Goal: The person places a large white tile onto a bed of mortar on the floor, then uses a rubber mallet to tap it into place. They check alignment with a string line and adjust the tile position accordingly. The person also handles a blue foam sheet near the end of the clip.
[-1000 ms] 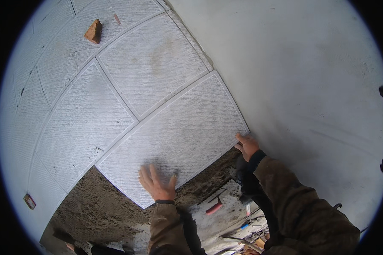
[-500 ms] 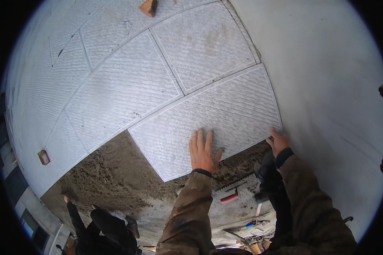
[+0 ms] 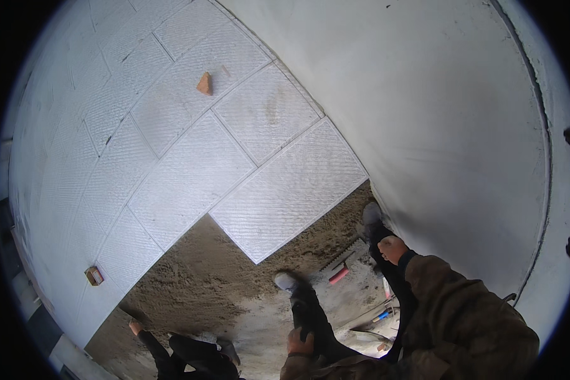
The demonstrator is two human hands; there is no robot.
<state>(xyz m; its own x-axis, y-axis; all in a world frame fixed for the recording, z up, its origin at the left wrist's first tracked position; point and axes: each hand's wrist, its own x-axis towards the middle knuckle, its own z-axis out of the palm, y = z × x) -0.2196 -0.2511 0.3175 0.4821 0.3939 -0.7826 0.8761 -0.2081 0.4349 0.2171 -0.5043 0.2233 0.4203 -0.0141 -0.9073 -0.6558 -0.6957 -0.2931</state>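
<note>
The pale grooved slab (image 3: 288, 190) lies flat beside the other slabs, along the foot of the white wall; neither hand touches it now. My right hand (image 3: 392, 249) rests at my bent right knee, its fingers curled together with nothing seen in them. On my left thigh lies my left hand (image 3: 299, 342), fingers flat against the dark trousers and partly hard to make out. A notched trowel (image 3: 339, 273) with a red handle lies on the ground between my shoes, below the slab's near edge.
Damp brown mortar (image 3: 190, 272) spreads left of and below the slab. A co-worker's hand (image 3: 135, 327) is at the mortar's lower left edge. A broken brick piece (image 3: 204, 83) and a small box (image 3: 94, 275) sit on laid slabs. The white wall (image 3: 449, 126) stands to the right.
Both hands have left the slab and drawn back to my legs. My view has shifted, so more of the wall and laid slabs shows.
</note>
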